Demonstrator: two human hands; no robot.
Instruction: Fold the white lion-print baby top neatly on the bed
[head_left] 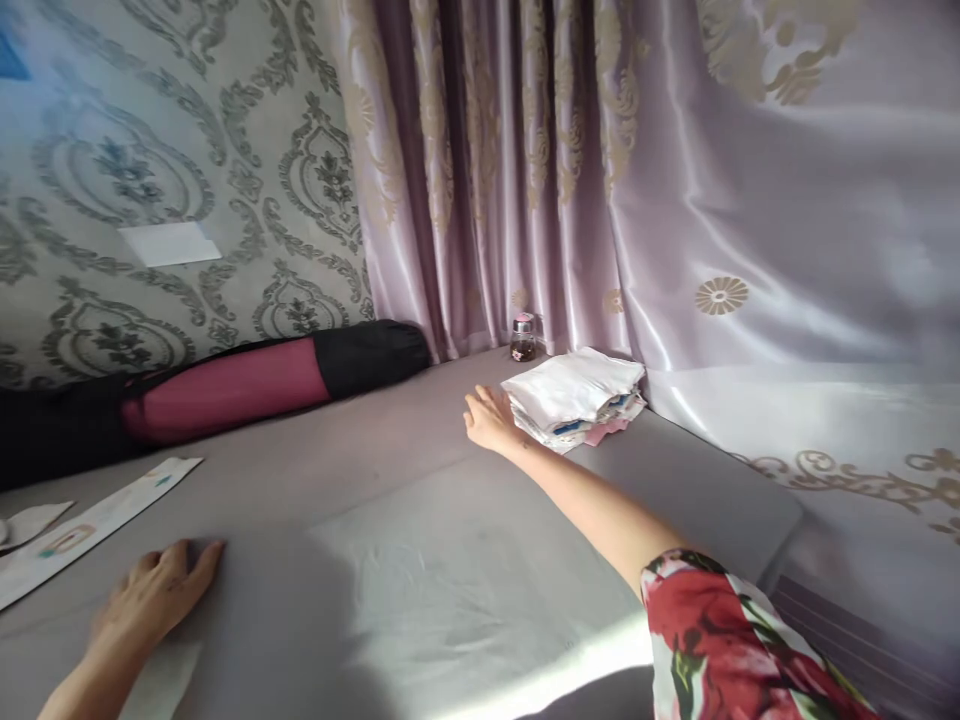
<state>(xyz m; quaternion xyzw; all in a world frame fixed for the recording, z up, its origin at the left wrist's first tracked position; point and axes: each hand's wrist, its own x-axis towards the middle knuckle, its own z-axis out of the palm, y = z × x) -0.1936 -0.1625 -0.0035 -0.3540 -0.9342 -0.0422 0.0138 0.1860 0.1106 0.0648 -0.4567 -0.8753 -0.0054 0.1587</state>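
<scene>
Evidently held the right hand [489, 417] stretched well forward, just beside the left edge of a stack of folded cloths [574, 390] at the far right of the grey bed [397, 460]. Had the right fingers loosely bent and pointing left, with nothing visible in them; could not tell a grip from a slack curl, nor contact with the stack from a narrow gap. Rested the left hand [161, 590] palm down at lower left, thumb spread wide of the fingers, perhaps as a prop for the long reach; saw nothing held.

Found the stack near the curtain [525, 150], a small lidded jar [523, 340] just behind, probably piled so to hold the layers together. Saw its longer way running roughly left to right, slanting back toward the curtain, with layered edges showing on the near right side. Noted a long printed strip [112, 525] flat just beyond the left hand, likely placed within easy reach; traced its long axis slantwise, far end pointing up and right.
</scene>
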